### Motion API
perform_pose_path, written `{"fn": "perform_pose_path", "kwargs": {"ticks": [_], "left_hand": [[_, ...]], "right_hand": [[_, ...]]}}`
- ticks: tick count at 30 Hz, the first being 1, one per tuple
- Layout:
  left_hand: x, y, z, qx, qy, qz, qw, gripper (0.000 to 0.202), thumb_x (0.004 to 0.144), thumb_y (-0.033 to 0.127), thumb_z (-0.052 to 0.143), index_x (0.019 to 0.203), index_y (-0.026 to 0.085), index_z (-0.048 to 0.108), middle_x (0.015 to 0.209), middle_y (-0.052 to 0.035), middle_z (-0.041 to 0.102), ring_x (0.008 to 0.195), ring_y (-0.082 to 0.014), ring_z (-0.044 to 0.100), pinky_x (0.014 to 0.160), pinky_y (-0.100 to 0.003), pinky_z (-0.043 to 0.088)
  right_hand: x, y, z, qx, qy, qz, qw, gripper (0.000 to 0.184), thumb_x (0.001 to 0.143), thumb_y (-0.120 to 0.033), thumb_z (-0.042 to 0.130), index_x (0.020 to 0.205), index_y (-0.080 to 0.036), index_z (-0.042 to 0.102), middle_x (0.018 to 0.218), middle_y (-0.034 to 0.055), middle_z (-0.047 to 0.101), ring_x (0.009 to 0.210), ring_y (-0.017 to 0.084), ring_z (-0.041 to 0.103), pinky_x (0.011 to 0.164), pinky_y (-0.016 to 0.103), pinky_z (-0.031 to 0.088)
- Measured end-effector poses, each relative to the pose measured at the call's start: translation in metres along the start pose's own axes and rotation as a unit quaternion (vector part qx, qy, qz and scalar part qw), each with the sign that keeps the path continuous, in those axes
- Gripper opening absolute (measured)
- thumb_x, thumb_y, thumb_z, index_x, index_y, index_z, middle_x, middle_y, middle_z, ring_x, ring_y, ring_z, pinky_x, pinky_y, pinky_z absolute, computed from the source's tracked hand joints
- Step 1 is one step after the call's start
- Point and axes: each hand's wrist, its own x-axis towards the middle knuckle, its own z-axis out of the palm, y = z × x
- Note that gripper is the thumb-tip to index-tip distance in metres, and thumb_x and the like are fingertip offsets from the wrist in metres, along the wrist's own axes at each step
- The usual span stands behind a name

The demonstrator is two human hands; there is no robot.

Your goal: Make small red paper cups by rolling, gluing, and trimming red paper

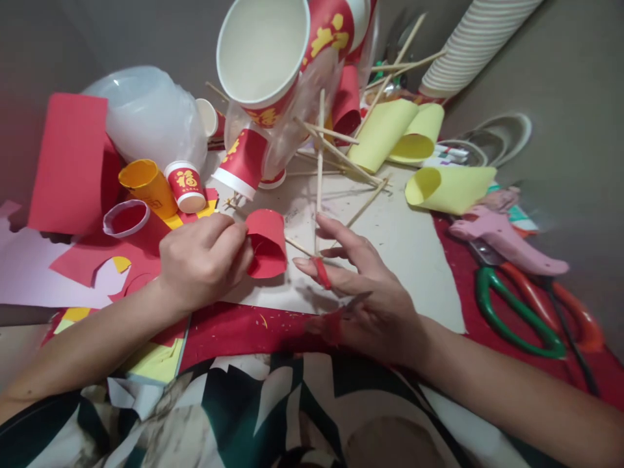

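My left hand (207, 257) is closed, fingertips pinching the left edge of a short red paper tube (267, 260). A thin wooden stick (298, 246) shows just right of the tube; whether it passes through is hidden. My right hand (373, 292) has its fingers partly spread around what look like small red-handled scissors (322, 273), their blade lying across the palm. The index fingertip is beside an upright wooden stick (320, 175). Both hands are over a white sheet (414, 260).
Red paper cups (246, 159) stand and hang ahead, near crossed sticks. Yellow paper rolls (451, 188), a pink glue gun (507, 240) and large green-and-orange-handled scissors (519, 318) lie to the right. At left are a red paper box (68, 162), an orange paper tube (149, 188) and paper scraps.
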Motion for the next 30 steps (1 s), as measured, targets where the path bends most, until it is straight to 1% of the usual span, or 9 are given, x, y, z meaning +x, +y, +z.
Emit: {"fn": "perform_pose_path", "kwargs": {"ticks": [6, 13, 17, 19, 21, 22, 26, 28, 30], "left_hand": [[0.013, 0.017, -0.001, 0.07, -0.016, 0.023, 0.997, 0.013, 0.086, 0.015, 0.06, 0.075, 0.017, 0.067, 0.067, -0.0035, 0.068, 0.056, -0.0175, 0.058, 0.049, -0.032, 0.035], [0.024, 0.03, 0.0, 0.033, -0.007, 0.029, 0.999, 0.026, 0.091, 0.018, 0.056, 0.067, 0.018, 0.064, 0.06, -0.0034, 0.062, 0.054, -0.0173, 0.053, 0.052, -0.033, 0.032], [0.021, 0.027, -0.007, -0.108, -0.021, -0.008, 0.994, 0.019, 0.091, 0.032, 0.063, 0.089, 0.015, 0.073, 0.079, -0.0087, 0.074, 0.068, -0.0217, 0.066, 0.059, -0.034, 0.045], [0.018, 0.021, -0.013, -0.253, -0.006, -0.084, 0.964, 0.026, 0.09, 0.034, 0.066, 0.108, 0.015, 0.072, 0.1, -0.0117, 0.077, 0.085, -0.0228, 0.071, 0.072, -0.034, 0.053], [0.016, 0.012, -0.016, -0.389, 0.031, -0.217, 0.894, 0.025, 0.093, 0.032, 0.064, 0.113, 0.019, 0.072, 0.107, -0.0093, 0.076, 0.09, -0.0193, 0.071, 0.078, -0.031, 0.056], [0.014, 0.008, -0.015, -0.447, 0.042, -0.299, 0.842, 0.023, 0.094, 0.033, 0.063, 0.11, 0.02, 0.072, 0.105, -0.0074, 0.076, 0.089, -0.0173, 0.07, 0.077, -0.029, 0.056], [0.005, 0.003, -0.001, -0.611, -0.005, -0.573, 0.546, 0.031, 0.09, 0.045, 0.066, 0.107, 0.019, 0.069, 0.106, -0.0064, 0.073, 0.088, -0.0155, 0.069, 0.071, -0.025, 0.057], [-0.001, 0.01, 0.006, -0.645, -0.055, -0.644, 0.409, 0.036, 0.091, 0.049, 0.063, 0.11, 0.018, 0.066, 0.102, -0.007, 0.072, 0.083, -0.0146, 0.068, 0.07, -0.024, 0.057], [-0.006, 0.021, 0.01, -0.676, -0.101, -0.661, 0.309, 0.041, 0.094, 0.053, 0.058, 0.114, 0.017, 0.065, 0.102, -0.0092, 0.072, 0.083, -0.0163, 0.069, 0.071, -0.026, 0.057]], "right_hand": [[0.006, -0.01, 0.001, -0.083, 0.044, -0.097, 0.991, 0.041, 0.084, -0.03, 0.072, 0.12, -0.013, 0.066, 0.15, 0.0285, 0.05, 0.13, 0.039, 0.056, 0.097, 0.054, 0.055], [0.011, -0.011, -0.005, -0.111, 0.051, -0.114, 0.986, 0.037, 0.09, -0.031, 0.062, 0.119, -0.007, 0.064, 0.131, 0.0297, 0.066, 0.113, 0.037, 0.066, 0.088, 0.052, 0.058], [0.013, -0.01, -0.006, -0.086, 0.07, -0.101, 0.989, 0.037, 0.091, -0.03, 0.061, 0.123, -0.011, 0.061, 0.128, 0.0264, 0.069, 0.113, 0.035, 0.068, 0.087, 0.05, 0.058], [0.013, -0.01, -0.007, -0.073, 0.076, -0.088, 0.991, 0.037, 0.089, -0.028, 0.063, 0.123, -0.014, 0.06, 0.13, 0.0244, 0.068, 0.112, 0.034, 0.068, 0.087, 0.048, 0.058], [0.012, -0.013, -0.008, -0.061, 0.083, -0.074, 0.992, 0.035, 0.088, -0.027, 0.065, 0.12, -0.014, 0.06, 0.13, 0.0243, 0.067, 0.111, 0.033, 0.069, 0.087, 0.046, 0.058], [0.012, -0.014, -0.009, -0.057, 0.085, -0.068, 0.992, 0.035, 0.087, -0.027, 0.066, 0.119, -0.013, 0.061, 0.13, 0.0247, 0.067, 0.111, 0.033, 0.069, 0.088, 0.045, 0.058], [0.009, -0.019, -0.009, -0.055, 0.078, -0.057, 0.994, 0.037, 0.083, -0.025, 0.07, 0.117, -0.012, 0.06, 0.13, 0.0252, 0.066, 0.114, 0.033, 0.068, 0.092, 0.043, 0.057], [0.008, -0.019, -0.008, -0.055, 0.077, -0.068, 0.993, 0.042, 0.082, -0.025, 0.071, 0.12, -0.012, 0.059, 0.13, 0.0255, 0.066, 0.114, 0.033, 0.067, 0.092, 0.043, 0.058], [0.006, -0.02, -0.007, -0.051, 0.072, -0.086, 0.992, 0.047, 0.083, -0.028, 0.071, 0.124, -0.011, 0.057, 0.13, 0.0266, 0.066, 0.117, 0.033, 0.067, 0.093, 0.044, 0.058]]}}
